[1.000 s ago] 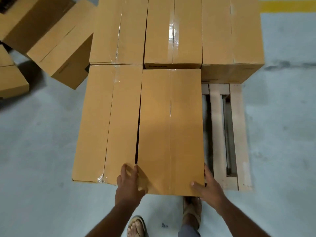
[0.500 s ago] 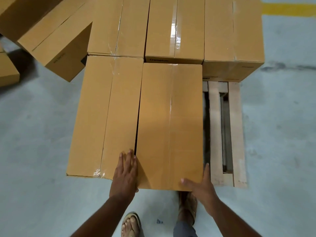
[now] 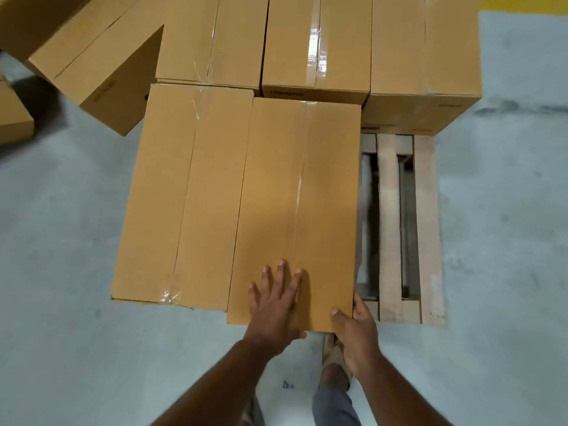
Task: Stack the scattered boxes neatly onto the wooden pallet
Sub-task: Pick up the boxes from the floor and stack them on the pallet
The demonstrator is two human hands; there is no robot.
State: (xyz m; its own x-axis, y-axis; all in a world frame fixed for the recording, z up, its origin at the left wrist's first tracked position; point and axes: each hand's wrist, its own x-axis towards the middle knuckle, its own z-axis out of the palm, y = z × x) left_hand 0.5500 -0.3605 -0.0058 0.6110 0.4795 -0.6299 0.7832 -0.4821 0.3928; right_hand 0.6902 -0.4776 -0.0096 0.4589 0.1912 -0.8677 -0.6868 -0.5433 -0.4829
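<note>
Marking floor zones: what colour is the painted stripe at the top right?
Yellow stripe, head view.

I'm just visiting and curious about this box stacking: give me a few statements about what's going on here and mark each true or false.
1. The left hand lies flat, fingers spread, on top of the middle front box. True.
2. The right hand is lifting a box off the floor. False: it grips the near right corner of that same box, which sits on the stack.
3. The wooden pallet is fully covered. False: bare slats show on its right front part.
4. A tilted box leans at the stack's far left. True.
5. The front left box has clear tape on it. True.
</note>
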